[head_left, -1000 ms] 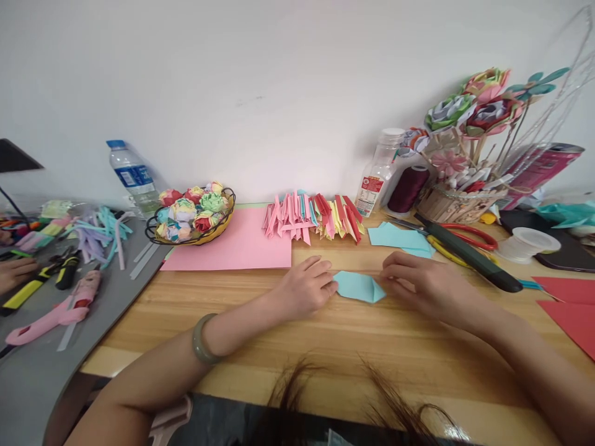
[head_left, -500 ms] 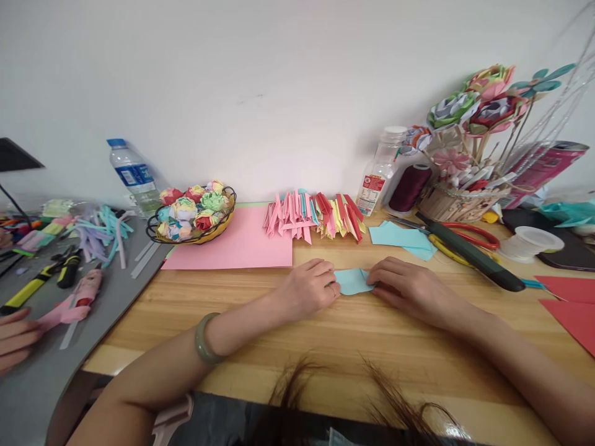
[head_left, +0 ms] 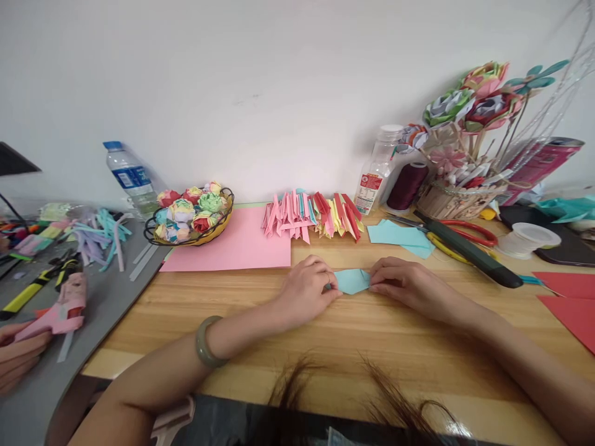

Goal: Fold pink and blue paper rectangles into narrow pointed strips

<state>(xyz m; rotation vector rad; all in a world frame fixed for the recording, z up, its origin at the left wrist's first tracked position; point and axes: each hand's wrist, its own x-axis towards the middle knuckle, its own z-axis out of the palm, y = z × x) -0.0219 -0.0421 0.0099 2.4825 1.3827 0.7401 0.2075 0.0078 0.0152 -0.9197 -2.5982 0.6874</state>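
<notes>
A small piece of light blue paper (head_left: 352, 281) lies just over the wooden table between my two hands, its corners folded in at the ends. My left hand (head_left: 309, 285), fingers bent together, pinches its left end. At the right end, my right hand (head_left: 402, 280) grips the paper between thumb and fingers. My fingers hide both tips of the paper. Behind my right hand rest more light blue paper pieces (head_left: 395, 235). A row of folded pink, red and yellow paper strips (head_left: 288, 217) stands against the wall.
Pink sheets (head_left: 246, 248) lie partly under a basket of paper flowers (head_left: 227, 214). To the right are a dark-handled cutter (head_left: 469, 251), scissors with red handles (head_left: 483, 232), a thread spool (head_left: 409, 186) and red paper (head_left: 567, 319). At left, another person's hand (head_left: 21, 353) holds a pink glue gun (head_left: 56, 319).
The right end of the blue paper now looks folded to a point, and my right fingers have closed in on it. The other person's hand has raised the pink glue gun slightly.
</notes>
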